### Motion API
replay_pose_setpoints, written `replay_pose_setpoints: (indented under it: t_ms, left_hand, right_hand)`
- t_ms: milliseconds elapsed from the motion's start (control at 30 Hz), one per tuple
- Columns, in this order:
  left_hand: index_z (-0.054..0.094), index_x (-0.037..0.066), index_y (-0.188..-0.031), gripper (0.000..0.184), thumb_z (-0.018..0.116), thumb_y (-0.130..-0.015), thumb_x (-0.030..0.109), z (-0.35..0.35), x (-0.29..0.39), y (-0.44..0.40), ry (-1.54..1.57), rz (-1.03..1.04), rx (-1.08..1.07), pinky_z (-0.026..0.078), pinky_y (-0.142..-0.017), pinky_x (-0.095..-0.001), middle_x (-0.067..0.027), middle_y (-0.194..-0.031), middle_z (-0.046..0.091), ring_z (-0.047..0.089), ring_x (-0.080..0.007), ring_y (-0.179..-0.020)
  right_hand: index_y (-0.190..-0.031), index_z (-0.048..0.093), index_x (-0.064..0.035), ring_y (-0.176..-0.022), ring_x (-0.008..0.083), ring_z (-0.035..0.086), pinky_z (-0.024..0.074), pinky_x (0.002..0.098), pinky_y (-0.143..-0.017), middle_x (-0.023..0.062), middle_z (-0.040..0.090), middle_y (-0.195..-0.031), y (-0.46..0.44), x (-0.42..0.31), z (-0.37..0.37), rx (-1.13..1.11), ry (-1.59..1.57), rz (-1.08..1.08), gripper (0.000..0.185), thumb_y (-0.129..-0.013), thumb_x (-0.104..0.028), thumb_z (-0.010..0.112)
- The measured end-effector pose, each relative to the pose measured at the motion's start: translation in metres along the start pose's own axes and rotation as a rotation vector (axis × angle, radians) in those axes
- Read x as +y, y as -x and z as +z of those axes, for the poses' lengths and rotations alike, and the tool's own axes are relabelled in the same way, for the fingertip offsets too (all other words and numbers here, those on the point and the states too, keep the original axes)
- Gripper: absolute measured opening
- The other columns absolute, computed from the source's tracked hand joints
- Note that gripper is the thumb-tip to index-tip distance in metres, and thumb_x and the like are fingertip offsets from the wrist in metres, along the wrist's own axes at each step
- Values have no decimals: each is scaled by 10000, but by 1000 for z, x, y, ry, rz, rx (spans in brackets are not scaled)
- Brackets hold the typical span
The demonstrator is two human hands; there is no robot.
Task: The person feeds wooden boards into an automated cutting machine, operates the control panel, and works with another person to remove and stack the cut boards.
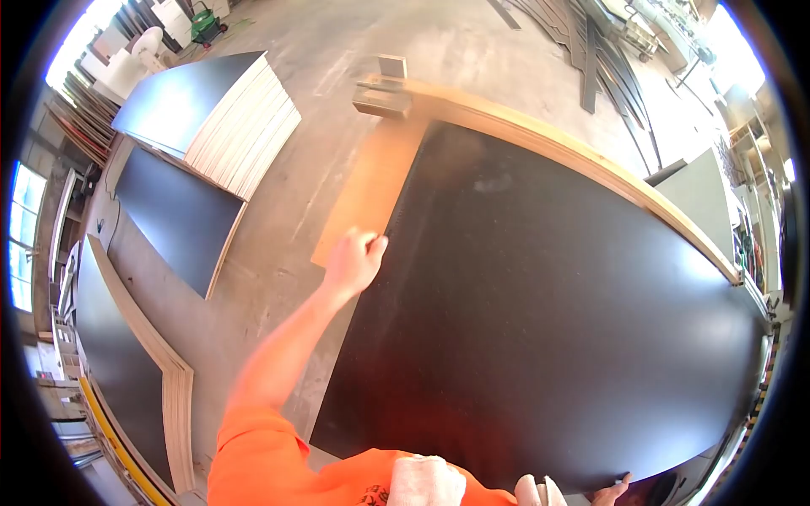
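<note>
A large black-faced panel (540, 312) lies flat before me and fills most of the right half of the view. My left hand (353, 261) is closed at its left edge, with thumb and forefinger at the rim; the other fingers are curled out of sight. At the near edge, low on the right, my right hand (613, 491) grips the same panel, mostly hidden by it. An orange-brown wooden board (371, 185) shows beyond my left hand, beside the panel. Along the panel's far side runs a long wooden rail (548, 139).
A wooden block (381, 103) sits at the rail's left end. Stacked dark panels (245, 126) stand at upper left, with another stack (177, 422) at lower left. Dark strips (588, 72) lie on the floor beyond the rail. A green machine (205, 25) stands far back.
</note>
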State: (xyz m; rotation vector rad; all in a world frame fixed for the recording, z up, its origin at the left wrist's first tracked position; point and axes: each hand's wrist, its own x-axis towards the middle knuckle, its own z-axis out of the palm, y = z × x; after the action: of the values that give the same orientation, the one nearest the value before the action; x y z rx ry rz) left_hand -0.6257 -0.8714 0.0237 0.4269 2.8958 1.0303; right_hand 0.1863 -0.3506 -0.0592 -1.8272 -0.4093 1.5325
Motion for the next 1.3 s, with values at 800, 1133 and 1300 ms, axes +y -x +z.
replay_pose_setpoints:
  t_ms: [800,1133,1300]
  left_hand:
    - [582,3,-1290,423,430,-1053,319,-32,-108,100,1763,-898,-610,505,-959,-384,-115,-1261,636,618,-231,-1116]
    - [607,-54,-1253,436,563,-983,285,-39,-98,95,1190,-529,-369,526,-873,-356,-132,-1184,680,674,-231,-980]
    - [605,-106,-1217,519,746,-850,233,-58,-63,84,483,-312,-229,524,-813,-328,-214,-1112,701,699,-235,-894]
  right_hand:
    - [-1492,318,-14,-1417,379,304,246,444,-1183,198,323,-1555,117,126,152,-110,205,-43,866,-899,-597,558]
    - [-1484,312,30,-1426,371,293,243,450,-1182,211,308,-1558,115,135,159,-102,284,-70,900,-894,-598,574]
    - [-1480,308,51,-1431,366,288,241,453,-1181,218,301,-1560,104,65,130,39,613,-253,918,-891,-598,582]
